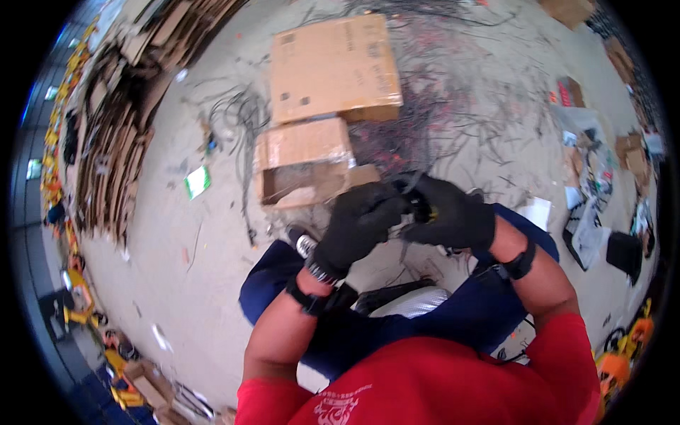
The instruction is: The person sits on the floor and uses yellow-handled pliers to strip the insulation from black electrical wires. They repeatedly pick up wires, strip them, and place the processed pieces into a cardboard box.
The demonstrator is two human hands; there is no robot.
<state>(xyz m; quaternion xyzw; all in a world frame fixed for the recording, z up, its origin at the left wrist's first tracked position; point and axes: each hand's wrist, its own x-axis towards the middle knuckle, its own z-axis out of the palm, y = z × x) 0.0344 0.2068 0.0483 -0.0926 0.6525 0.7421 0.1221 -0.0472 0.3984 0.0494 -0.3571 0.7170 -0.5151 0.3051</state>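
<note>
My left hand [361, 223], in a black glove, is raised in front of my knees with its fingertips close to the other hand. My right hand [451, 212], also gloved in black, is curled around a small black object [419, 206] with a bit of yellow beside it; what it is cannot be made out. Thin dark strands show about the fingers. Just beyond the left hand, an open cardboard box [305, 141] lies on the floor, touching or close to a larger closed cardboard box [334, 69]. A tangle of dark and reddish cable pieces [409, 133] spreads behind the hands.
Flattened cardboard [109, 175] is stacked at the left. A green and white packet [197, 182] and loose cables [247, 122] lie on the floor. At the right are a white sheet [536, 212], clear plastic bags [592, 239] and a black case [623, 252]. Yellow and orange equipment [616, 366] stands at lower right.
</note>
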